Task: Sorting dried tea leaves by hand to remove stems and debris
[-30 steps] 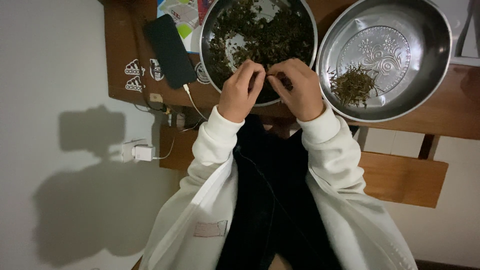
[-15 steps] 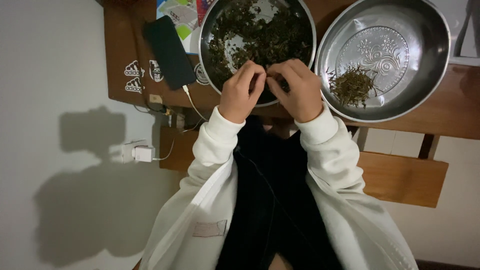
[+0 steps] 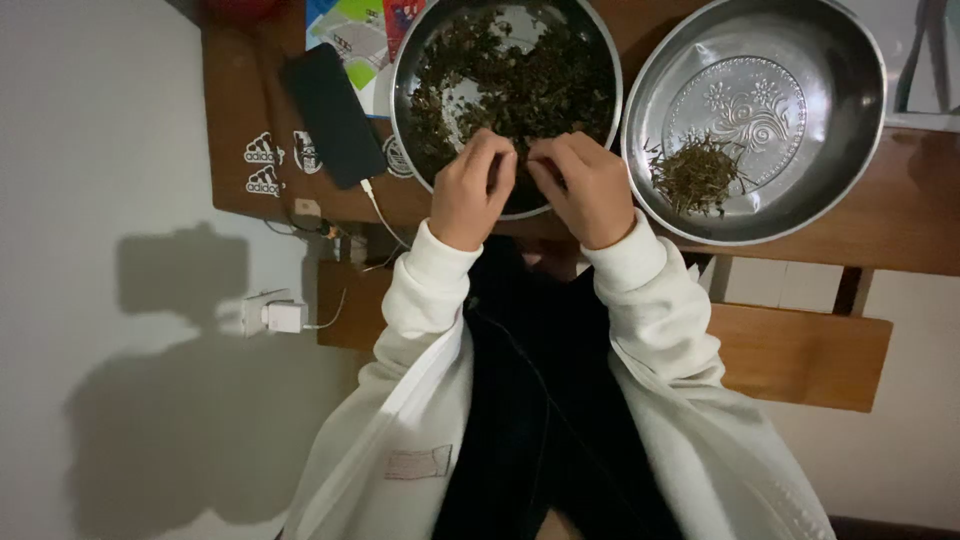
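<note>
Picking through dried leaves, both hands pinched together.

Left hand (image 3: 472, 192) and right hand (image 3: 585, 192) meeting over near rim of leaf-filled steel bowl (image 3: 412, 60); second steel bowl (image 3: 850, 150) alongside on wooden table (image 3: 900, 225), small twig pile (image 3: 695, 175) inside.

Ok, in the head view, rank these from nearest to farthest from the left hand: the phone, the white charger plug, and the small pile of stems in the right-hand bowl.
From the left hand:
1. Phone, dark, lying on the table just to its left.
2. Pile of stems, past the right hand, inside the right-hand bowl.
3. White charger plug, down on the floor, lower left.
</note>
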